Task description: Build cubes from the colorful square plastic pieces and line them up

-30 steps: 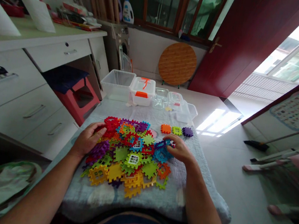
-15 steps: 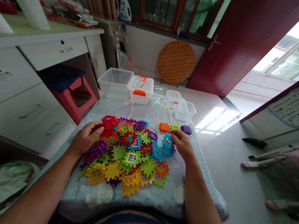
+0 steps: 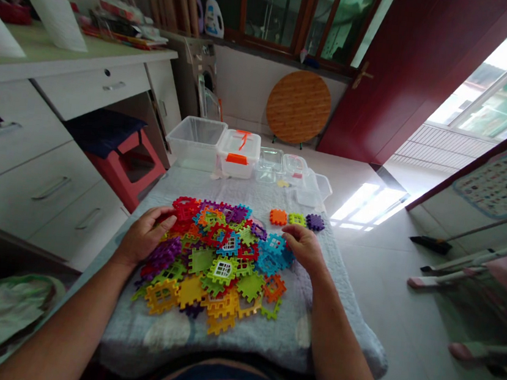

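Observation:
A heap of colourful notched plastic pieces point(image 3: 201, 260) covers the middle of the cloth-covered table. My left hand point(image 3: 145, 235) rests at its left edge with curled fingers, thumb and fingertips beside the red pieces point(image 3: 185, 209); what they hold, if anything, is hidden. On the heap's right side, my right hand point(image 3: 305, 247) pinches the edge of a blue window piece point(image 3: 274, 243), which lies over other blue pieces. Behind this hand are an orange piece point(image 3: 278, 217), a green window piece point(image 3: 297, 219) and a purple piece point(image 3: 315, 222) in a row.
Along the table's far edge stand an open clear bin point(image 3: 196, 140), a lidded box with orange clasps point(image 3: 237, 158) and smaller clear containers point(image 3: 270, 162). A red stool point(image 3: 132, 166) is left of the table, beside a white drawer cabinet point(image 3: 55, 181).
My right hand has moved slightly left and down. The blue window piece at its fingertips has shifted left and now lies flatter on the blue pieces. My left hand has stayed in place.

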Demonstrator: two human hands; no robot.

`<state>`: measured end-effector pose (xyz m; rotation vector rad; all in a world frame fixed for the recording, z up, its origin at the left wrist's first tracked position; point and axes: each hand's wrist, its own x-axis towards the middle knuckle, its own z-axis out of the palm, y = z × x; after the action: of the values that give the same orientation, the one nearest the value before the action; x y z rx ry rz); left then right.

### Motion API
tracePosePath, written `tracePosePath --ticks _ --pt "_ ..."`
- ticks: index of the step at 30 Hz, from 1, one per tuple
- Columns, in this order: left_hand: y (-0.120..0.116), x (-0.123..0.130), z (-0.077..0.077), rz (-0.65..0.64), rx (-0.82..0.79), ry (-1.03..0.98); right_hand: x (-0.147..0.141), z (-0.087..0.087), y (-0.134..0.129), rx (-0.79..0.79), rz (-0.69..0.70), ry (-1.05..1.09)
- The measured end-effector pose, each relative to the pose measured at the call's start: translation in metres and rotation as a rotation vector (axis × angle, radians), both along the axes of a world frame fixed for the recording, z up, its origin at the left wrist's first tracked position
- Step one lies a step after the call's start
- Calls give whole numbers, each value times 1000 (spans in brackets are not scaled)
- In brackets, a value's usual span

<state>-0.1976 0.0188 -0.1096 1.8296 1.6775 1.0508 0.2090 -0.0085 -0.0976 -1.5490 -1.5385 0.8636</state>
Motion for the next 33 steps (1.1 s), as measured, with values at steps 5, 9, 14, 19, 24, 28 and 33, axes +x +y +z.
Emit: tracePosePath --ticks 5,9,14,19,24,28,33 --pt "-1 0 0 2 15 -29 -5 7 1 158 -84 -124" --pt "-2 0 2 45 52 -92 -27 28 9 250 23 -153" --pt "-4 3 5 93 90 -129 -65 46 43 107 275 -232" --pt "-3 0 3 137 66 -178 -96 38 81 -87 324 -423" --pt "-2 -3 2 163 29 -201 -113 32 93 -128 374 -471" --pt "-2 -3 5 185 22 -195 -122 34 93 -104 429 -482" --pt "-4 -4 10 178 5 -201 -135 36 96 -83 511 -482"
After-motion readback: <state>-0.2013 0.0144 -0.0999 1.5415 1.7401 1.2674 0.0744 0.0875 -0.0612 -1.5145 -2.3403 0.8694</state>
